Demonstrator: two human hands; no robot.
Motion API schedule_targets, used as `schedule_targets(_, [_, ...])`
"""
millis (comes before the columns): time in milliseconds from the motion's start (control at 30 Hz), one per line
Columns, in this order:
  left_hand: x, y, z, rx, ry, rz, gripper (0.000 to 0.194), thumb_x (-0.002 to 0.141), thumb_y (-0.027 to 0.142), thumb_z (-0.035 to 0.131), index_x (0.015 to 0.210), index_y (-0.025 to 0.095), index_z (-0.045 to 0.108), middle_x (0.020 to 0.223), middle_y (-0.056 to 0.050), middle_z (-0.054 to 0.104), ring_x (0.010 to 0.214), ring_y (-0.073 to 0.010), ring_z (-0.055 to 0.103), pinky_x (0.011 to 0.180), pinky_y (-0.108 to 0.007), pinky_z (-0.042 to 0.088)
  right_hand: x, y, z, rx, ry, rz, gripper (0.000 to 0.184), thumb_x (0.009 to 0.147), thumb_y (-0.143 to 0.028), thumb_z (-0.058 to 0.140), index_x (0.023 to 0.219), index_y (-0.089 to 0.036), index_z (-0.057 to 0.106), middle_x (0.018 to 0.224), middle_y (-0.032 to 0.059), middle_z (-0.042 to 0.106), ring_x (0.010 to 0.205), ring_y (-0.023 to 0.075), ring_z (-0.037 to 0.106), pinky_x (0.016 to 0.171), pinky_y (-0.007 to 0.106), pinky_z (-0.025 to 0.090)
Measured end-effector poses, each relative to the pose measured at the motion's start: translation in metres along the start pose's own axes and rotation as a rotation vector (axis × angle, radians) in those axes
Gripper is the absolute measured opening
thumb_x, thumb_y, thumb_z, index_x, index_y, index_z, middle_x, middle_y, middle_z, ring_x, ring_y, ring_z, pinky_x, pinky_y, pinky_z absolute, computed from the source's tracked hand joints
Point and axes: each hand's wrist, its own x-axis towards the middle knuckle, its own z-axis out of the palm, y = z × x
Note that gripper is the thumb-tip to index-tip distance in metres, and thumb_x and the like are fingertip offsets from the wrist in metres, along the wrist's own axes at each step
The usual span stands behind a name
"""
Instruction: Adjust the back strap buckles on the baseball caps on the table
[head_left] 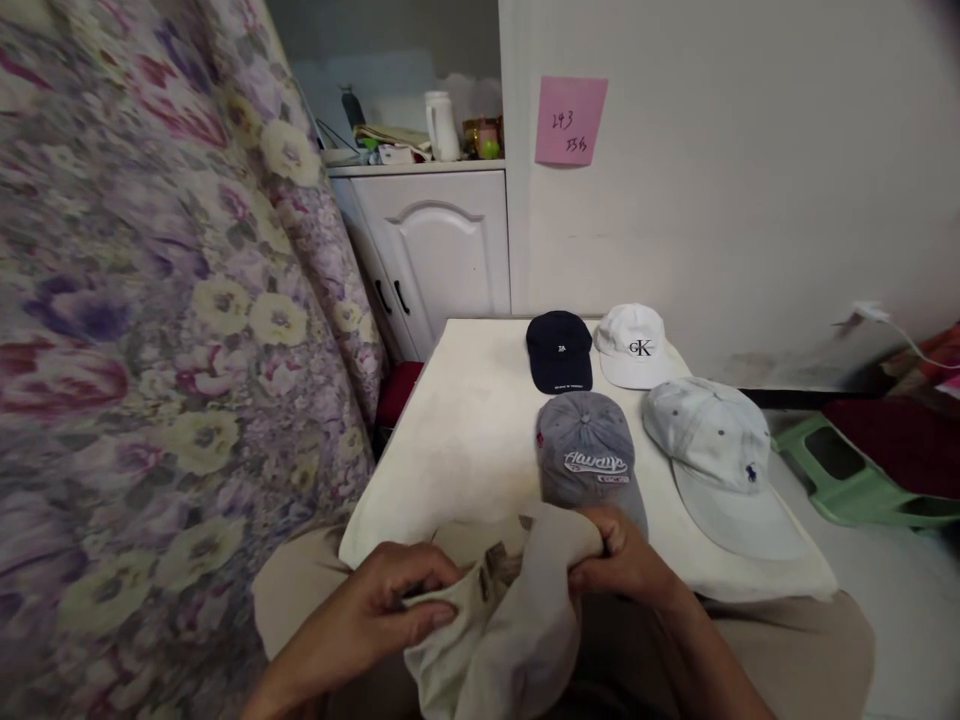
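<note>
Both my hands hold a beige cap [517, 635] over my lap, at the near edge of the table. My left hand [390, 605] pinches its left edge between thumb and fingers. On the other side, my right hand [619, 555] grips the cap's right edge. Part of the inside shows, with a dark label near the middle. Just beyond the cap lies a grey cap [585, 430] with white lettering, its brim partly hidden. Behind that sit a navy cap [559, 345] and a white cap [634, 340] with black letters. A pale grey-green cap [709, 430] rests at the right.
The caps lie on a table with a cream cover [450, 440]. A floral curtain [172, 330] hangs at the left. Behind stands a white cabinet [450, 240] with a white jug [442, 125] on top. A green stool [840, 475] is at the right; a pink note [570, 120] is on the wall.
</note>
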Motion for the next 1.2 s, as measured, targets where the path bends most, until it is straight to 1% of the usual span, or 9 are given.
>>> schedule_targets(200, [-0.004, 0.003, 0.002, -0.069, 0.211, 0.011, 0.017, 0.092, 0.033, 0.057, 0.088, 0.02, 0.067, 0.079, -0.002, 0.064, 0.072, -0.0169, 0.056, 0.063, -0.021, 0.043, -0.013, -0.009, -0.006, -0.007, -0.096, 0.032, 0.033, 0.065, -0.044, 0.084, 0.086, -0.019, 0.078, 0.07, 0.0, 0.067, 0.058, 0.0141, 0.056, 0.056, 0.024, 0.045])
schedule_targets(367, [-0.008, 0.011, 0.011, 0.075, 0.347, -0.001, 0.009, 0.086, 0.027, 0.064, 0.089, 0.021, 0.07, 0.08, -0.002, 0.068, 0.072, -0.0187, 0.059, 0.06, -0.021, 0.042, -0.017, -0.017, -0.006, -0.098, -0.127, 0.007, 0.036, 0.072, -0.053, 0.075, 0.086, -0.019, 0.077, 0.071, 0.0006, 0.063, 0.06, 0.0149, 0.052, 0.055, 0.024, 0.041])
schedule_targets(500, [-0.011, 0.02, 0.019, 0.213, 0.49, 0.055, 0.026, 0.083, 0.023, 0.065, 0.109, 0.027, 0.071, 0.098, -0.003, 0.074, 0.084, -0.0219, 0.063, 0.069, -0.023, 0.046, -0.018, -0.02, -0.005, -0.101, -0.16, -0.038, 0.031, 0.079, -0.047, 0.07, 0.088, -0.018, 0.075, 0.074, 0.0007, 0.061, 0.063, 0.0136, 0.05, 0.057, 0.023, 0.039])
schedule_targets(633, [-0.006, 0.028, 0.026, 0.282, 0.472, 0.045, 0.031, 0.092, 0.023, 0.052, 0.119, 0.028, 0.064, 0.111, -0.003, 0.071, 0.098, -0.0223, 0.063, 0.082, -0.027, 0.047, -0.02, -0.014, -0.002, 0.119, -0.18, -0.049, 0.029, 0.072, -0.034, 0.079, 0.092, -0.015, 0.071, 0.078, 0.0014, 0.063, 0.067, 0.0129, 0.053, 0.059, 0.021, 0.04])
schedule_targets(700, [0.0, 0.03, 0.028, 0.263, 0.464, 0.018, 0.024, 0.095, 0.028, 0.048, 0.115, 0.026, 0.063, 0.104, -0.003, 0.07, 0.093, -0.0206, 0.063, 0.078, -0.026, 0.047, -0.021, -0.01, 0.001, 0.258, -0.131, -0.058, 0.028, 0.067, -0.029, 0.082, 0.088, -0.016, 0.07, 0.077, 0.0005, 0.063, 0.066, 0.0119, 0.053, 0.059, 0.02, 0.041])
schedule_targets(800, [0.008, 0.031, 0.029, 0.252, 0.468, -0.039, 0.023, 0.09, 0.037, 0.06, 0.109, 0.024, 0.062, 0.09, -0.001, 0.066, 0.082, -0.0185, 0.06, 0.069, -0.025, 0.045, -0.022, -0.003, 0.003, 0.409, -0.111, -0.026, 0.031, 0.063, -0.029, 0.085, 0.088, -0.017, 0.07, 0.074, -0.0012, 0.063, 0.061, 0.0104, 0.053, 0.054, 0.018, 0.04])
schedule_targets(900, [0.01, 0.031, 0.031, 0.271, 0.453, -0.089, 0.023, 0.086, 0.039, 0.065, 0.102, 0.022, 0.063, 0.076, 0.002, 0.058, 0.07, -0.0156, 0.053, 0.061, -0.024, 0.04, -0.023, 0.0, 0.002, 0.397, -0.12, 0.003, 0.037, 0.063, -0.035, 0.087, 0.093, -0.017, 0.072, 0.075, -0.0007, 0.065, 0.06, 0.0101, 0.054, 0.053, 0.018, 0.04])
schedule_targets(1000, [0.008, 0.031, 0.035, 0.202, 0.405, -0.1, 0.02, 0.091, 0.04, 0.06, 0.088, 0.02, 0.061, 0.068, 0.004, 0.051, 0.064, -0.0132, 0.047, 0.056, -0.023, 0.036, -0.023, -0.003, 0.001, 0.329, -0.133, -0.012, 0.029, 0.073, -0.039, 0.081, 0.085, -0.014, 0.073, 0.074, 0.0009, 0.066, 0.063, 0.0097, 0.056, 0.057, 0.018, 0.04])
schedule_targets(1200, [0.006, 0.031, 0.04, 0.085, 0.409, 0.031, 0.016, 0.093, 0.03, 0.059, 0.082, 0.019, 0.062, 0.074, 0.002, 0.058, 0.07, -0.0126, 0.053, 0.063, -0.022, 0.041, -0.019, -0.021, 0.01, 0.404, -0.08, 0.0, 0.017, 0.076, -0.021, 0.076, 0.087, -0.014, 0.065, 0.083, 0.0061, 0.072, 0.075, 0.0141, 0.063, 0.068, 0.022, 0.045])
